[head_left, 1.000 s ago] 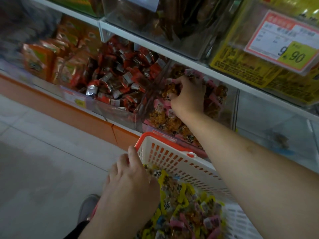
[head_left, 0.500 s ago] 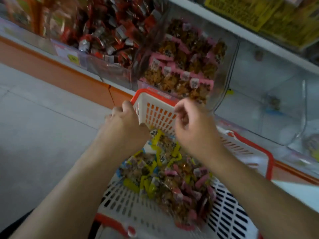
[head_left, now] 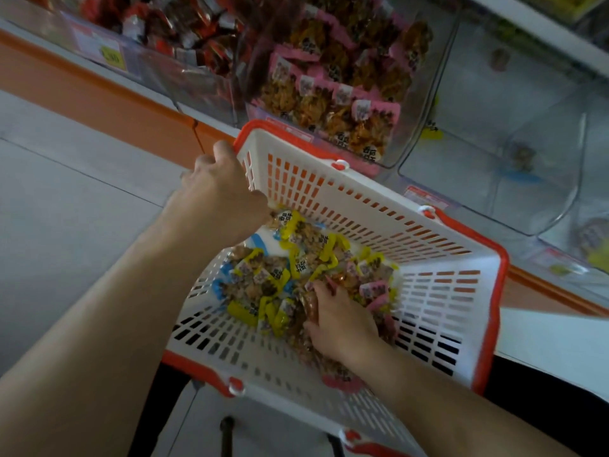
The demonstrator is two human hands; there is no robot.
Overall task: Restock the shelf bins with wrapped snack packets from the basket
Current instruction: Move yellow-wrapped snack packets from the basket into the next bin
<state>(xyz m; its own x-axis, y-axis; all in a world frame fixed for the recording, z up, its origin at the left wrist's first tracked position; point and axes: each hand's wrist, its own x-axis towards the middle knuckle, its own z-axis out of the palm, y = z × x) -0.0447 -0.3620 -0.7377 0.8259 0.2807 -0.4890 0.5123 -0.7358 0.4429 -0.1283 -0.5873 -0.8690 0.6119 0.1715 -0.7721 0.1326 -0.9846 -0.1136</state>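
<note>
A white slotted basket (head_left: 438, 291) with an orange rim sits below the shelf. In it lies a heap of wrapped snack packets (head_left: 280, 275) with yellow, blue and pink ends. My left hand (head_left: 220, 199) grips the basket's left wall near the far corner. My right hand (head_left: 339, 318) is down in the heap, fingers curled around several pink-ended packets (head_left: 372, 291). Beyond the basket stands a clear shelf bin (head_left: 415, 136) holding pink-ended packets.
A bin of red-wrapped packets (head_left: 184, 31) stands to the left of the pink one. To the right is a nearly bare clear bin (head_left: 514, 153). An orange shelf base (head_left: 99, 94) runs along the grey floor (head_left: 66, 209) at left.
My right hand left the pink bin, came back over the basket and dropped into the packet heap. My left hand stayed on the basket's wall. The view tilted downward.
</note>
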